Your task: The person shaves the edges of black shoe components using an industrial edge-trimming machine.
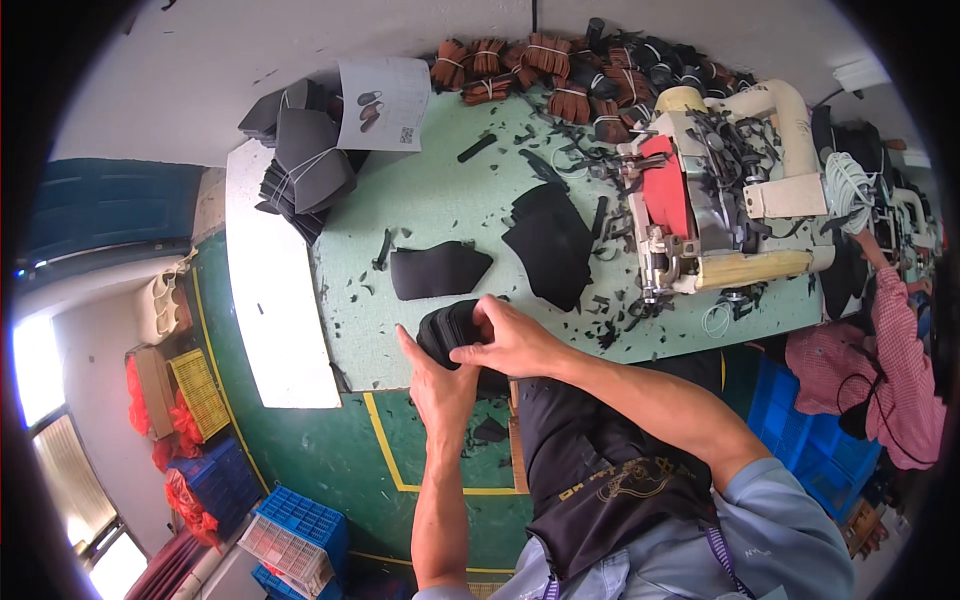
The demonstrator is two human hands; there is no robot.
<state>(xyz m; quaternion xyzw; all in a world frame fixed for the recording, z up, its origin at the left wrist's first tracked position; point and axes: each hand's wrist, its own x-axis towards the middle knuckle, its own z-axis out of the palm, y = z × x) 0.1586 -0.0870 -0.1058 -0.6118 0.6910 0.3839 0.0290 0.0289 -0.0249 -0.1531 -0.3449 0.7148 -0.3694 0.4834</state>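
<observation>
A thick stack of black cut pieces (pixel 447 332) is held between my two hands at the table's front edge. My left hand (pixel 438 388) grips it from below and the left, index finger stretched along its side. From the right, my right hand (pixel 512 342) closes on the stack with thumb and fingers. Just beyond it lies a flat black piece (pixel 438 270) with a pointed right end. Farther right rests a fanned pile of black pieces (pixel 550 245). What the pieces are made of I cannot tell for sure.
A cream sewing-type machine (pixel 740 200) with a red plate stands at right among black scraps. Tied brown bundles (pixel 548 55) line the back. Dark tied bundles (pixel 312 150) and a printed sheet (pixel 385 105) sit back left. A person in a pink checked sleeve (pixel 890 340) works at far right.
</observation>
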